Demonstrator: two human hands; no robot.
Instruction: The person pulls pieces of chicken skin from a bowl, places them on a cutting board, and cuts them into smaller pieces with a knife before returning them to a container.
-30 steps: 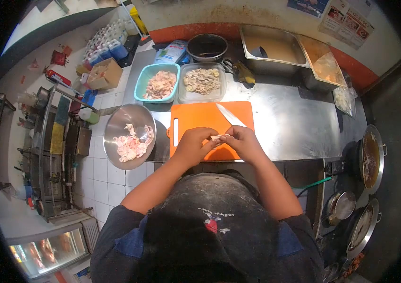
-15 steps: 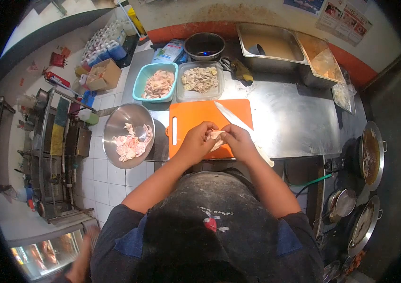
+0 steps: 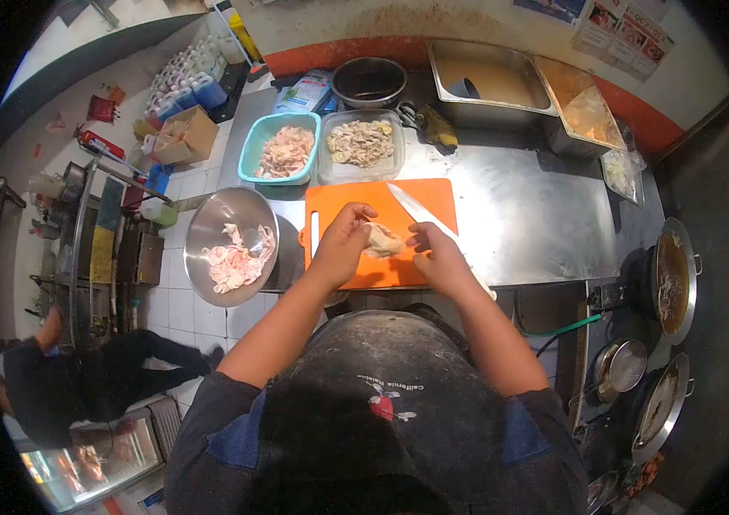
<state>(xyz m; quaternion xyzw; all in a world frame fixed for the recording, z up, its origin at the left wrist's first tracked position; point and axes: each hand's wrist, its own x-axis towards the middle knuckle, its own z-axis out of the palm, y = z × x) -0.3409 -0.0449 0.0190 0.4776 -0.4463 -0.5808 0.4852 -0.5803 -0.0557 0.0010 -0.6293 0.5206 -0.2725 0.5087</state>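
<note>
A pale, limp piece of raw meat [image 3: 383,241], which looks like chicken skin, lies on the orange cutting board [image 3: 433,202]. My left hand [image 3: 343,249] is beside its left edge, fingers apart and seemingly touching it. On the other side, my right hand [image 3: 443,262] hovers with loosely curled, parted fingers, holding nothing. A knife [image 3: 420,210] lies slantwise across the board's right part, its handle partly hidden behind my right hand. To the left, a steel bowl [image 3: 201,225] holds pinkish raw pieces.
Behind the board stand a turquoise tub [image 3: 250,153] and a clear container [image 3: 400,163], both with cut meat. Steel pans [image 3: 502,110] and a dark bowl [image 3: 370,81] line the wall. Wide pans [image 3: 676,279] sit at right. Another person [image 3: 81,382] is at the lower left.
My hands have moved apart and let go of the meat piece, which now lies on the board. The other person, earlier only a blurred arm, now shows farther away at the left.
</note>
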